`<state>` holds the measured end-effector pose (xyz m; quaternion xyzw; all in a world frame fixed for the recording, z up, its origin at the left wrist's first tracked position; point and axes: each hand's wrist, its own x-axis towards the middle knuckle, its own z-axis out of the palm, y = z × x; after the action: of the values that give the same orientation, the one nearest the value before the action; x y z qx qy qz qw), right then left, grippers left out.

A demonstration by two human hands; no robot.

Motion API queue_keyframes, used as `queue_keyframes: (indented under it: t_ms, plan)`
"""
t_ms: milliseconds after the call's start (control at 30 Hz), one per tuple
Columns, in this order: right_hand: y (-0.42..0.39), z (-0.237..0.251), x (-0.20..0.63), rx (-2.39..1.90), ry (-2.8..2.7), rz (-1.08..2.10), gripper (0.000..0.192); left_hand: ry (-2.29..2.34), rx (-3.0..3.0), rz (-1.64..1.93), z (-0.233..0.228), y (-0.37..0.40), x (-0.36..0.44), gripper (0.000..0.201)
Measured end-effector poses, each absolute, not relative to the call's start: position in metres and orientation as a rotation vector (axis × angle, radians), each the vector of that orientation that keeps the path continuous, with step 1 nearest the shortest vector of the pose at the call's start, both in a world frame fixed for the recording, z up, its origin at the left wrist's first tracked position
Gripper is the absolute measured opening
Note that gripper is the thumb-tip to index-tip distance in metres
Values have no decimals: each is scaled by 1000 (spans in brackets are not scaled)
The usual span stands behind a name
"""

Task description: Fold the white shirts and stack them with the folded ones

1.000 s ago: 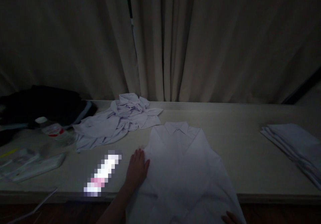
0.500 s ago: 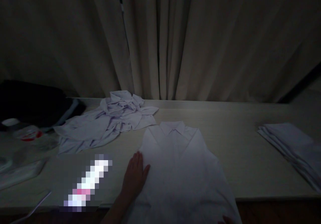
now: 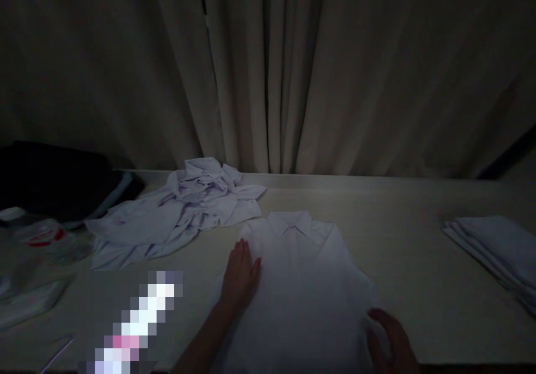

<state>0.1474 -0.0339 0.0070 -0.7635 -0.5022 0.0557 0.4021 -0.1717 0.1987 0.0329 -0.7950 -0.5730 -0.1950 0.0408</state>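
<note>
Beyond the fingertips of the left hand (image 3: 240, 271), the crumpled shirt pile (image 3: 180, 215) blocks the far-left path. Left of those fingers, bare table (image 3: 201, 262) gives a short passage up to a blurred-out patch (image 3: 134, 324); a plastic bottle (image 3: 42, 234) and a dark bag (image 3: 58, 178) obstruct farther out. Between both hands lies the flat shirt (image 3: 301, 273). Right of the right hand (image 3: 391, 340) fingers, open table runs to the folded stack (image 3: 498, 251). The curtain (image 3: 293, 72) closes the far edge.
</note>
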Motion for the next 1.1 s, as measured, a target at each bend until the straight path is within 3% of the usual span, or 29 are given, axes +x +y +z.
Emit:
queue_keyframes:
  t_ms: [133,333,600,800,1100]
  plan:
    - [81,49,133,-1911,-1385,81,50,-1671,-2386,-647,18,239,-157,61]
    - [186,19,136,-2111,-1637,-6,61,-1561,-2351,-633,-11,279,-163,64]
    - [185,-6,159,-2234,-1714,-22,64,-1588,-2492,-398,-7,280,-168,78]
    - [200,15,165,-2189,-1658,-36,68,-1643,-2471,-473,9,292,-163,65]
    - [218,-8,180,-2187,-1748,-51,63,-1628,-2493,-383,-2,302,-159,70]
